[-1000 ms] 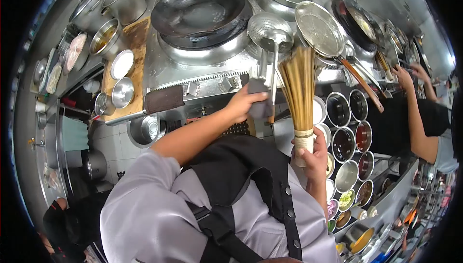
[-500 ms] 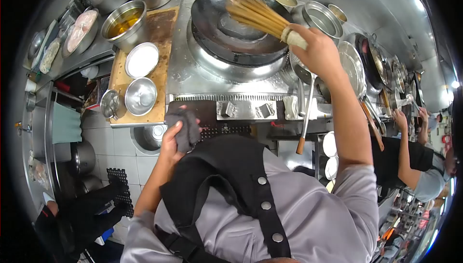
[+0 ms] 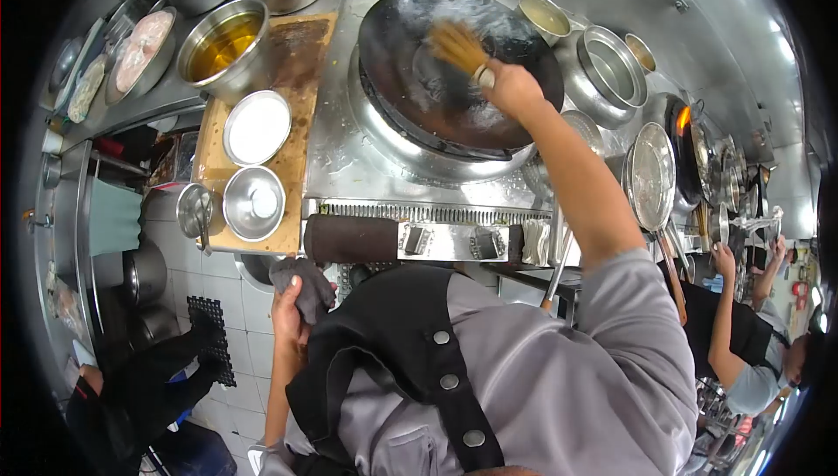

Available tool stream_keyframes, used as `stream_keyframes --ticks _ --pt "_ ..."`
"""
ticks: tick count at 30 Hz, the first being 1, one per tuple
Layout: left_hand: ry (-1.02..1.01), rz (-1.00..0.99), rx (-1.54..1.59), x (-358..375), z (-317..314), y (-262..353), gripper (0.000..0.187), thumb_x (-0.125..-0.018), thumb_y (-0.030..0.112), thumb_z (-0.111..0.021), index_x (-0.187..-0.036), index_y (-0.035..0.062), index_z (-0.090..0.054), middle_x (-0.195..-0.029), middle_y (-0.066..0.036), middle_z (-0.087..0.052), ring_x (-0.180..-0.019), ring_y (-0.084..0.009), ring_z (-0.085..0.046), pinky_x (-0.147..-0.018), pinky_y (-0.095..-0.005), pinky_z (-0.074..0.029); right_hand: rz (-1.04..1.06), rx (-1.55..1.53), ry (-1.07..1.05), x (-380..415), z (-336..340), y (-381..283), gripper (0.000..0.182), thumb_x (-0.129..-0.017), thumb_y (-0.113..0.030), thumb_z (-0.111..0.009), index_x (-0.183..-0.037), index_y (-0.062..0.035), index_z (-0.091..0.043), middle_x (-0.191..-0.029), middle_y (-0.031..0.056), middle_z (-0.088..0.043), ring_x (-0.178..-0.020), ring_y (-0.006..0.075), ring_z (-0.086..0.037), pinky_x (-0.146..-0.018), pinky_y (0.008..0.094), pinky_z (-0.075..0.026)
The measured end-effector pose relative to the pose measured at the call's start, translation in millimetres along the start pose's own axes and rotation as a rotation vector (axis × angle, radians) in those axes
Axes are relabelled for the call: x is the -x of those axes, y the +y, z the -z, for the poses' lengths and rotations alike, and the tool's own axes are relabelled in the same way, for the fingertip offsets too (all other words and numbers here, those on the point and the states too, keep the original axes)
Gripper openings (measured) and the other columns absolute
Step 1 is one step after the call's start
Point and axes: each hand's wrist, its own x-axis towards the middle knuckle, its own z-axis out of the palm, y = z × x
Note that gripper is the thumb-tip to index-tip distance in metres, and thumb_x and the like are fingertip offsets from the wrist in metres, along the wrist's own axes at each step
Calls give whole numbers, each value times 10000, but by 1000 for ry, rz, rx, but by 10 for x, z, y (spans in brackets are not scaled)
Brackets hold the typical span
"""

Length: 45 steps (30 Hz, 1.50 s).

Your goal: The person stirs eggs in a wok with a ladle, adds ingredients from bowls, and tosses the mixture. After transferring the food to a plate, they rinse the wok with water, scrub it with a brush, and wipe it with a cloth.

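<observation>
My right hand is closed around the bound end of a bamboo wok brush. The brush's bristles are inside a large dark wok, blurred by motion, with pale wet streaks or steam on the wok's far side. The wok sits on a round steel burner ring. Down by the counter's front edge, my left hand grips a bunched dark grey cloth, away from the wok.
On a wooden board to the left stand a pot of yellow oil, a white-filled bowl and a steel bowl. Right of the wok are steel pots and a strainer. A co-worker stands at far right, near a flame.
The brush has gone from above the wok down into it, and pale streaks or steam now show there. My left hand with the cloth sits lower and further left. The view has shifted.
</observation>
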Motion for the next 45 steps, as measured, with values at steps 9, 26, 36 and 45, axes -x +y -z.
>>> stream_keyframes --ticks 9,26,36,45 --pt "-132 -375 -636 -585 -1361 -7 631 -955 293 -645 -1460 49 -356 -1375 -149 -503 -1256 -260 -513 -1052 -393 -432 -12 174 -45 -140 424 772 420 -861 -288 -619 -1249 -127 -599 -968 196 -707 -940 372 -684 -854 477 -544" --pt "-471 -828 -1390 -1288 -2725 -195 772 -650 22 -773 -1352 187 -496 -1275 -156 -489 -1122 -391 -569 -920 -440 -510 139 -104 153 -576 -29 275 428 -793 -279 -695 -1186 -121 -632 -961 219 -703 -916 403 -676 -833 487 -543" --pt "-490 -816 -1294 -1374 -2664 -228 687 -712 90 -805 -1320 139 -489 -1247 -154 -541 -1139 -385 -572 -943 -414 -495 253 -101 -141 -460 469 120 436 -753 -214 -695 -1177 -120 -665 -1021 187 -709 -969 358 -682 -887 446 -539" --pt "-494 -810 -1269 -1402 -2623 -236 652 -744 150 -816 -1310 113 -494 -1259 -134 -558 -1149 -377 -560 -963 -420 -483 481 -19 -185 69 783 -90 364 -725 -232 -711 -1063 -99 -683 -899 191 -708 -878 386 -681 -789 472 -538"
